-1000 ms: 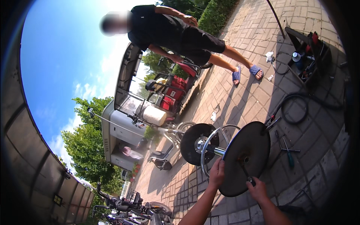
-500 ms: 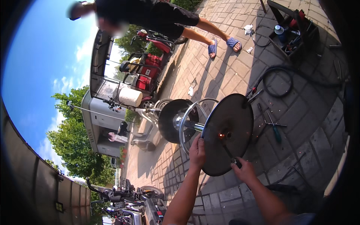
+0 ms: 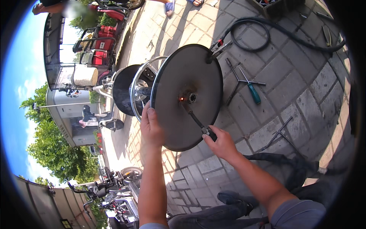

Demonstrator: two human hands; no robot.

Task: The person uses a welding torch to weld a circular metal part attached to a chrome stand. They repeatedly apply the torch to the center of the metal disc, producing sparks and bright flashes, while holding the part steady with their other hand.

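Observation:
A bar stool lies on its side, its round dark base [image 3: 171, 76] facing me. Behind the base are the chrome footrest ring [image 3: 134, 99] and the dark round seat [image 3: 121, 86]. My left hand [image 3: 152, 128] grips the left rim of the base, thumb on the near face. My right hand [image 3: 221, 143] is closed round a black welding torch [image 3: 198, 123], whose tip points toward the central hole. Beside that hole a small orange spot [image 3: 182, 99] glows on browned metal. A clamp [image 3: 217, 49] bites the base's upper right rim.
A black cable [image 3: 248, 49] loops over the brick paving. Right of the stool lie a three-armed wrench [image 3: 238, 81], a green-handled screwdriver [image 3: 253, 93] and pliers [image 3: 327, 36]; a second three-armed wrench [image 3: 280, 133] is lower. Another person's sandalled feet [image 3: 169, 7] show at the top. Parked motorbikes [image 3: 122, 191] stand lower left.
My view has swung, so the stool sits further up and left. Flying sparks are gone, and a small glow stays by the hole. Both hands keep their holds.

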